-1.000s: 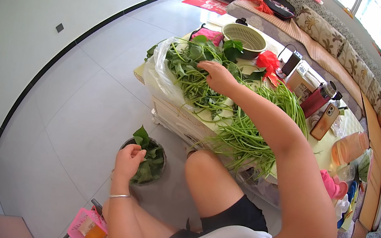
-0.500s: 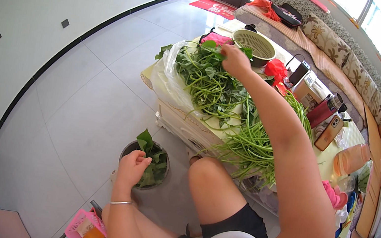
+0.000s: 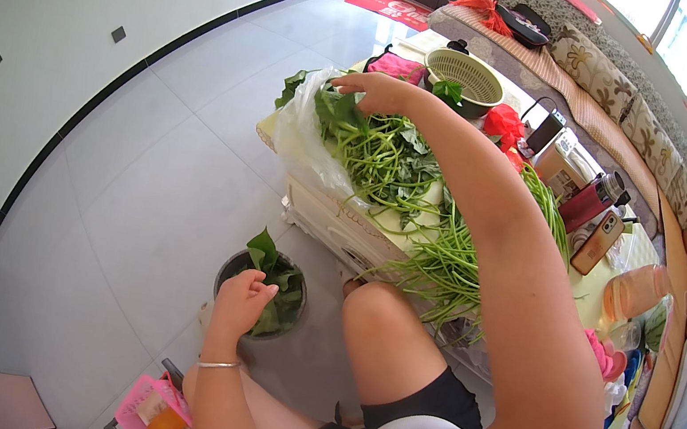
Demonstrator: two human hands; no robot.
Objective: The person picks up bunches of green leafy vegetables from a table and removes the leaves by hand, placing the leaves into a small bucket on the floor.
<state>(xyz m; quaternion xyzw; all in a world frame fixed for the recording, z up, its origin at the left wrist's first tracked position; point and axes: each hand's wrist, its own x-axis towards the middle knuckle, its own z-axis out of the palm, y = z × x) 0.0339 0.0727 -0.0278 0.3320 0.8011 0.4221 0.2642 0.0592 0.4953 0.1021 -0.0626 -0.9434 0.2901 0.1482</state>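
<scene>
My right hand (image 3: 374, 91) is stretched across the low table, fingers extended over the heap of leafy green stems (image 3: 389, 152) and touching or just above its leaves. A clear plastic bag (image 3: 303, 132) lies around the heap's left side. Closer to me, a pile of long bare green stems (image 3: 449, 263) spreads over the table's edge. My left hand (image 3: 244, 299) is closed in a pinch above a dark bucket (image 3: 299, 318) holding green leaves (image 3: 285, 302). One upright leaf (image 3: 263, 248) rises just behind its fingertips; whether they grip it is hidden.
A colander (image 3: 466, 77) stands at the table's far end beside a pink cloth item (image 3: 396, 66). Along the right are a red thermos (image 3: 590, 201), a phone (image 3: 598, 242) and a jar of orange liquid (image 3: 637, 290). A pink basket (image 3: 151, 410) is by my left leg.
My right hand has moved left over the leafy heap, from near the colander toward the plastic bag, and its fingers have stretched out. My left hand has hardly moved.
</scene>
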